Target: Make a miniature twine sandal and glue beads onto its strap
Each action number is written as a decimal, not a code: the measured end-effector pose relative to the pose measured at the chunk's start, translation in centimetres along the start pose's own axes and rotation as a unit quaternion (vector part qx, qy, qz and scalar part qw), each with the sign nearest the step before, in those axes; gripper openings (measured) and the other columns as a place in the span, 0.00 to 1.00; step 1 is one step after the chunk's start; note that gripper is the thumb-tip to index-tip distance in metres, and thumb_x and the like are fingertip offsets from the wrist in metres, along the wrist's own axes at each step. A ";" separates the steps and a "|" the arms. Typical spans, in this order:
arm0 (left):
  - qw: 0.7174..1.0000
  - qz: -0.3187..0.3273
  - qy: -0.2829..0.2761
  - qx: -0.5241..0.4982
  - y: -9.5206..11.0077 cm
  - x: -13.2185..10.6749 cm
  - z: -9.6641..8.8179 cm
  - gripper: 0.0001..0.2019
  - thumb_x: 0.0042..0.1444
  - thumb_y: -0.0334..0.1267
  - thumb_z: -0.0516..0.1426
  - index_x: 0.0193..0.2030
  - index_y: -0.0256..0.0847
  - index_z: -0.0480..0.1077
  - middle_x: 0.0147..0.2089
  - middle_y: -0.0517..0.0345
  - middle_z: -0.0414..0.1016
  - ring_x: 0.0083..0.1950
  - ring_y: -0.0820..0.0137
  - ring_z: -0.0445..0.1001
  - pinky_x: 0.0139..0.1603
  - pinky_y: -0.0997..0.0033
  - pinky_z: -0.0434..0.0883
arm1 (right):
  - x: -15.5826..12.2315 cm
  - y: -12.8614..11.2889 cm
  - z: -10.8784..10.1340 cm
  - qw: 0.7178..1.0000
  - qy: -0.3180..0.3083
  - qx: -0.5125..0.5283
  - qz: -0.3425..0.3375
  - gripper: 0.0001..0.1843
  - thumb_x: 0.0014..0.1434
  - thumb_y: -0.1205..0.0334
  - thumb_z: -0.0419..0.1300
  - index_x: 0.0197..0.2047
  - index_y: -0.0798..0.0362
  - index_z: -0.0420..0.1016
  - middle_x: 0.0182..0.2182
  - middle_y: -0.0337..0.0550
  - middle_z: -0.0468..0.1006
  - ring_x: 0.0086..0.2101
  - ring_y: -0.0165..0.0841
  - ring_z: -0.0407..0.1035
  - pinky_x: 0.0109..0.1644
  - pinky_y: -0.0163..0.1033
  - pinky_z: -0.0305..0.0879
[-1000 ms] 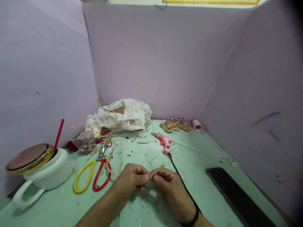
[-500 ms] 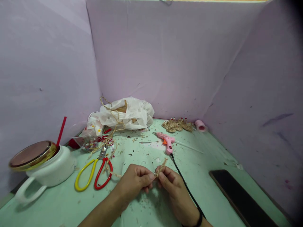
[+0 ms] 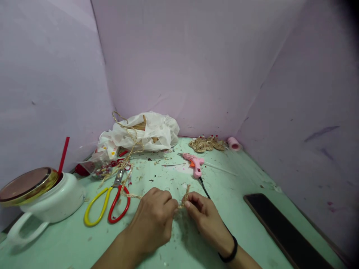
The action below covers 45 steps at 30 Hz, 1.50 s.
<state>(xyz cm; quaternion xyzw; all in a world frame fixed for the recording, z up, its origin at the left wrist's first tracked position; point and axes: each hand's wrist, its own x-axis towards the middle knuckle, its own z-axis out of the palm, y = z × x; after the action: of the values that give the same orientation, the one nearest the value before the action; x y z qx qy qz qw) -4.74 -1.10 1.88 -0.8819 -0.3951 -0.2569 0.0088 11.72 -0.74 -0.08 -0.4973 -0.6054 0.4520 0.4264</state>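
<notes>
Low over the middle of the table, both my hands grip a braided straw cord (image 3: 186,194). My right hand (image 3: 204,215) pinches it near its free end, which sticks up past the thumb and fingers. Close beside it, my left hand (image 3: 154,216) is closed on the same cord with its back turned up, so its fingertips are partly hidden. From behind the left hand the cord runs left over the scissors (image 3: 119,194), which have one yellow and one red handle, and on toward a white plastic bag (image 3: 159,130).
A pink glue gun (image 3: 194,162) lies beyond my hands, its black cable running under my right wrist. Woven straw pieces (image 3: 206,144) and a pink spool (image 3: 234,144) sit at the back. On the right is a phone (image 3: 280,228); a white pot (image 3: 60,196) with a lid stands left.
My left hand has rolled over so its back faces up, and the cord now shows between the two hands. The whole view has shifted slightly.
</notes>
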 end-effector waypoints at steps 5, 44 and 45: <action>0.998 0.062 0.012 -0.013 -0.4 0.0 0.3 0.08 0.51 0.25 0.49 0.31 0.37 0.68 0.27 0.54 0.66 0.31 0.67 0.63 0.32 0.66 0.62 | -0.5 0.1 -0.5 0.989 -0.029 -0.147 -0.017 0.06 0.52 0.65 0.54 0.24 0.53 0.67 0.22 0.36 0.68 0.26 0.30 0.61 0.30 0.33 0.55; 0.994 -0.004 -0.014 -0.107 -1.2 0.7 -1.1 0.05 0.56 0.33 0.51 0.34 0.39 0.69 0.30 0.58 0.73 0.32 0.69 0.69 0.44 0.60 0.63 | -1.2 -2.5 -3.1 0.944 -0.117 -0.305 -0.054 0.12 0.54 0.67 0.51 0.37 0.49 0.75 0.32 0.39 0.78 0.32 0.32 0.70 0.34 0.35 0.60; 0.993 -0.032 0.010 -0.113 -1.5 0.7 -1.3 0.05 0.56 0.34 0.52 0.34 0.39 0.69 0.29 0.58 0.73 0.32 0.69 0.69 0.42 0.61 0.63 | -1.1 -2.4 -3.2 0.959 -0.089 -0.265 -0.045 0.12 0.55 0.64 0.52 0.40 0.50 0.74 0.35 0.40 0.78 0.32 0.32 0.70 0.36 0.36 0.62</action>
<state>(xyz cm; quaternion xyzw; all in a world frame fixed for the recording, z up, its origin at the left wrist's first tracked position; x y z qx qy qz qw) -6.00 0.14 3.05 -0.8616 -0.3910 -0.3093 -0.0953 14.45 -1.70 2.91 -0.5222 -0.7609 0.2983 0.2437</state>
